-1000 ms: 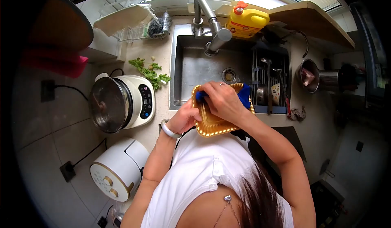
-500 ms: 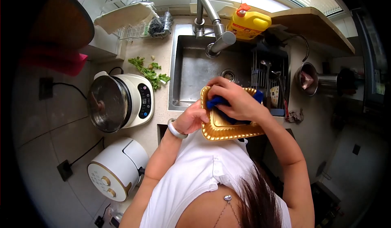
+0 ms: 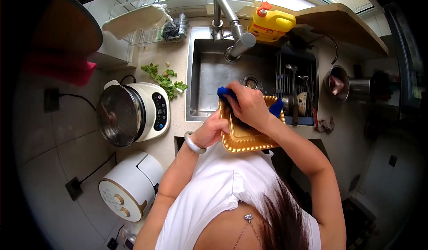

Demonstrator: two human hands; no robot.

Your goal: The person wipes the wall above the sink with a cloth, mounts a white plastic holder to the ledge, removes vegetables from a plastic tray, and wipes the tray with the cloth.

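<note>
A gold rectangular tray [image 3: 249,143] with a fluted rim is held in front of my body, over the near edge of the sink. My left hand [image 3: 211,130] is closed on its left side, thumb over the rim. In my right hand [image 3: 250,104] is a dark blue cloth [image 3: 227,92], pressed against the tray's far left corner. Part of the cloth [image 3: 276,108] trails out at the right of that hand. My right forearm and hand hide much of the tray's inside.
Beyond the tray lies the steel sink [image 3: 214,71] with a tall faucet [image 3: 229,16] and a utensil rack [image 3: 285,78]. A yellow jug [image 3: 272,24] stands behind. Celery leaves [image 3: 165,80], an electric cooker [image 3: 133,111] and a white air fryer [image 3: 131,185] are at left; a metal pot [image 3: 336,84] is at right.
My right hand has moved the blue cloth left and away from me, to the tray's far left corner. My left hand keeps its hold on the tray.
</note>
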